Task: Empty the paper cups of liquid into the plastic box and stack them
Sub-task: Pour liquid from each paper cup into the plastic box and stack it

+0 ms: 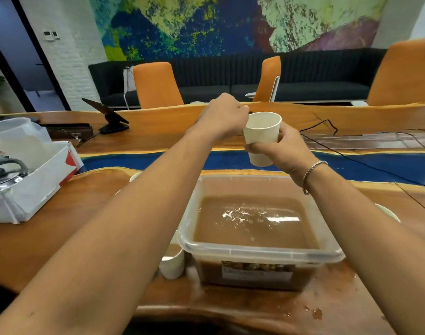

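A white paper cup (262, 128) is held upright above the far edge of the clear plastic box (254, 251), which holds brown liquid. My right hand (282, 151) grips the cup's lower half from the right. A seam across the cup suggests two nested cups. My left hand (222, 116) has its fingers curled at the cup's left rim, and its fingertips are hidden. Another cup with brown liquid (172, 262) stands against the box's left front corner. The rim of a further cup (135, 176) peeks from behind my left arm, and one more cup (388, 212) shows by my right forearm.
A white carton (37, 189) with a kettle sits at the left. A tablet on a stand (108, 118) and black cables (351, 157) lie on the far side of the table. Brown spills (314, 311) wet the wood near the front right. Orange chairs stand behind the table.
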### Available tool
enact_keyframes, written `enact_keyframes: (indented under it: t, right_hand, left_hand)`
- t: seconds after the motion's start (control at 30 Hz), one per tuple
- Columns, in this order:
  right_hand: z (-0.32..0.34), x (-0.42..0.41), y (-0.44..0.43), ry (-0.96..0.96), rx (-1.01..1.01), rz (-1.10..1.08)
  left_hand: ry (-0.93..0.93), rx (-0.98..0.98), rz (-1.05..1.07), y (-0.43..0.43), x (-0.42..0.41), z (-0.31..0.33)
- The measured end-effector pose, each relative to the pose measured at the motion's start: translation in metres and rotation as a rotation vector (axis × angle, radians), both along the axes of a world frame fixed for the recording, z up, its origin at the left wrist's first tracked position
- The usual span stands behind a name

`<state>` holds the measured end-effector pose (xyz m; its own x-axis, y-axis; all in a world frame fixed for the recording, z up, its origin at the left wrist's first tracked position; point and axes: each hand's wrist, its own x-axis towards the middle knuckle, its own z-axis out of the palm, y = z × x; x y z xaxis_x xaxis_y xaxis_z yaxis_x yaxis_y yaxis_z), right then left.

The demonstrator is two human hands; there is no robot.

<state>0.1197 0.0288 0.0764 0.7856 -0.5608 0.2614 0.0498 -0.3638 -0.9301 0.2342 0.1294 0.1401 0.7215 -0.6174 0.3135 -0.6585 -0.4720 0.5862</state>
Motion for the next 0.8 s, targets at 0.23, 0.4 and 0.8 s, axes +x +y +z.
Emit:
enact_keyframes:
  t: [0.23, 0.4, 0.8]
  right_hand:
    - [-0.017, -0.045, 0.004, 0.024, -0.081, -0.065]
    - [-0.032, -0.058, 0.009, 0.065, -0.153, -0.088]
    - [-0.049, -0.06, 0.017, 0.211, -0.271, -0.096]
  left_hand:
    - [0.105, -0.018, 0.05, 0.021, -0.026, -0.06]
    - [0.033, 0.131, 0.05, 0.046, -0.038, -0.099]
    - [0.013, 0.194, 0.037, 0.064, -0.039, -0.117]
